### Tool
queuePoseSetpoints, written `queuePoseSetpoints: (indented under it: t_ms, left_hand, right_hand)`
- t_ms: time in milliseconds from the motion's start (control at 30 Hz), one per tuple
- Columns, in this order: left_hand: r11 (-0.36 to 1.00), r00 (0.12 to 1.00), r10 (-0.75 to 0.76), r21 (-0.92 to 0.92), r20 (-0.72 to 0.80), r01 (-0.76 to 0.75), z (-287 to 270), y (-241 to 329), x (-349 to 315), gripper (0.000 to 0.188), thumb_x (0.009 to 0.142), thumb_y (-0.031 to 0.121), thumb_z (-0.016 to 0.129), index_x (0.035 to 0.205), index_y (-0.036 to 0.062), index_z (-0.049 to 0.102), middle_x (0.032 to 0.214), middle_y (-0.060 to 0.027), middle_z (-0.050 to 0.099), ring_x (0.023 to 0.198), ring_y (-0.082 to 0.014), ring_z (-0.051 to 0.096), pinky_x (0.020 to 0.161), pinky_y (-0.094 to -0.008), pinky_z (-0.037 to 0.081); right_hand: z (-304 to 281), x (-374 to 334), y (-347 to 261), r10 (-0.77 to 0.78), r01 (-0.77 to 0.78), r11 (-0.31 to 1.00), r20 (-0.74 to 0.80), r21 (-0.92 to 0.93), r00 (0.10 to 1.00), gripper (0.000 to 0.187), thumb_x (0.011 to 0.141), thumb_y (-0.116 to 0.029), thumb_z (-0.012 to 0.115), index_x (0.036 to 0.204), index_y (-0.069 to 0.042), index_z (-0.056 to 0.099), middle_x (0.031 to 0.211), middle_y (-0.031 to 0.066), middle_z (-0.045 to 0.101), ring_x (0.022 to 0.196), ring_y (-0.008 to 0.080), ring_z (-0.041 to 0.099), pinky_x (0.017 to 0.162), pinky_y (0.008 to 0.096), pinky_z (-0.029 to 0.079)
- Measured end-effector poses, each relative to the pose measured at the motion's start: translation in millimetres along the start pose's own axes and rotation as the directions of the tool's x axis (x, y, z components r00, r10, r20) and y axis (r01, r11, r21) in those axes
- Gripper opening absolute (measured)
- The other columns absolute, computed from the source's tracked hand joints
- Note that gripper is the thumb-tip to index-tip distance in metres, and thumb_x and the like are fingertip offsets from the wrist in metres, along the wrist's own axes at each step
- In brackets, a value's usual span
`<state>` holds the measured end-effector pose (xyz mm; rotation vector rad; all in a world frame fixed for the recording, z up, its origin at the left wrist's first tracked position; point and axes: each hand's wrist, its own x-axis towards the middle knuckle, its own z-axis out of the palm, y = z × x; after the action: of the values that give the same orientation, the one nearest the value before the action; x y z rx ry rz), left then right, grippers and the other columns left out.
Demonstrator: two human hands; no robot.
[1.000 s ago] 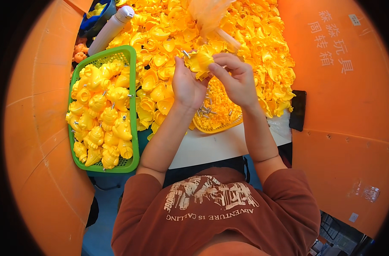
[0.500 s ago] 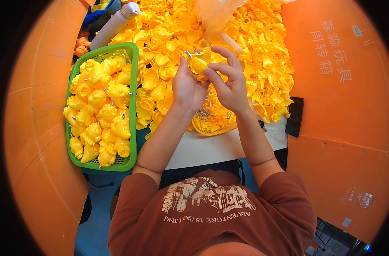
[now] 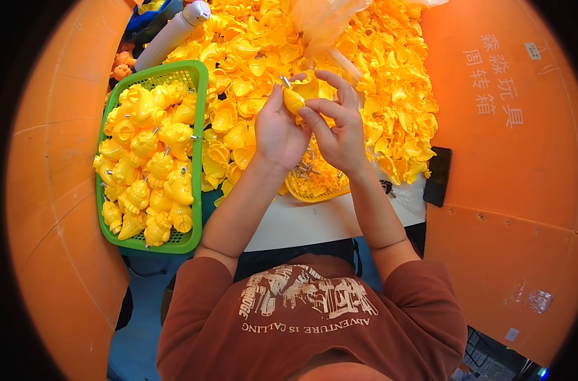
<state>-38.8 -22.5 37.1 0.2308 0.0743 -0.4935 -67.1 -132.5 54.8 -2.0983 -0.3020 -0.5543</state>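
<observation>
Between both hands, above the table, is a yellow plastic toy shell (image 3: 293,100) with a short metal pin (image 3: 285,80) sticking up from its top left. My left hand (image 3: 279,131) is closed on it from the left, palm up, its fingers partly hidden behind the piece. From the other side my right hand (image 3: 340,127) pinches the shell, thumb and fingers at its right edge. Just below the hands sits a yellow basket (image 3: 314,197) of small yellow parts and metal pins (image 3: 307,170), partly covered by the hands and right wrist.
A green basket (image 3: 199,136) full of yellow toy figures (image 3: 145,146), some with pins, stands left. Loose yellow shells (image 3: 394,95) heap across the back under a clear plastic bag (image 3: 324,25). A pale bottle (image 3: 171,37) lies back left; a black phone (image 3: 438,176) rests right by orange panels (image 3: 505,165).
The shell has turned slightly in my fingers, and its pin has shifted a little to the right. Both hands keep their hold in nearly the same place.
</observation>
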Motion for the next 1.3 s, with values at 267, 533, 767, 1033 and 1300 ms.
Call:
queuePoseSetpoints:
  t_ms: [267,533,767,1033,1300]
  left_hand:
    - [0.999,0.999,-0.044,0.002,-0.023,0.044,4,-2,-3,0.043,0.098,0.035,0.018,0.113,0.0061,0.046,0.112,-0.0115,0.052,0.104,-0.0231,0.050,0.095,-0.0395,0.038]
    - [0.994,0.997,0.076,0.081,-0.013,-0.075,5,-6,0,0.045,0.098,0.039,0.019,0.111,0.0046,0.044,0.108,-0.0135,0.052,0.101,-0.0230,0.052,0.090,-0.0364,0.043]
    - [0.959,0.975,0.137,0.270,-0.174,-0.086,-16,-13,11,0.049,0.095,0.047,0.026,0.118,0.0074,0.045,0.112,-0.0107,0.054,0.104,-0.0211,0.051,0.089,-0.0349,0.042]
    - [0.959,0.920,0.278,0.140,-0.276,-0.248,2,4,1,0.042,0.094,0.047,0.032,0.105,0.0095,0.048,0.086,-0.0038,0.056,0.070,-0.0168,0.052,0.057,-0.0284,0.041]
    - [0.953,0.947,0.304,0.034,-0.101,-0.302,13,14,-17,0.046,0.095,0.047,0.030,0.105,0.0063,0.049,0.085,-0.0049,0.055,0.069,-0.0173,0.050,0.057,-0.0289,0.040]
  right_hand:
    - [-3,-5,-1,-0.010,0.009,0.999,-0.012,-0.031,1.000,0.007,0.072,-0.010,0.068,0.079,-0.008,0.068,0.120,0.0143,0.048,0.111,0.0321,0.040,0.093,0.0407,0.032]
    - [3,-4,-15,-0.098,0.067,0.959,-0.100,-0.276,0.990,0.007,0.070,-0.011,0.068,0.077,-0.008,0.068,0.116,0.0155,0.049,0.111,0.0364,0.037,0.094,0.0436,0.031]
    - [26,-7,-3,-0.047,0.000,0.942,-0.134,-0.335,0.990,0.009,0.071,-0.010,0.068,0.080,-0.008,0.068,0.117,0.0156,0.051,0.111,0.0320,0.041,0.093,0.0406,0.033]
    - [33,92,71,0.169,-0.170,0.985,0.037,0.033,0.985,0.033,0.079,-0.028,0.066,0.103,-0.005,0.064,0.100,0.0154,0.063,0.092,0.0251,0.061,0.081,0.0319,0.047]
    - [133,166,69,0.182,0.219,0.726,0.490,-0.651,0.853,0.085,0.061,-0.064,0.066,0.133,-0.028,0.038,0.135,0.0165,0.036,0.117,0.0382,0.043,0.092,0.0553,0.035]
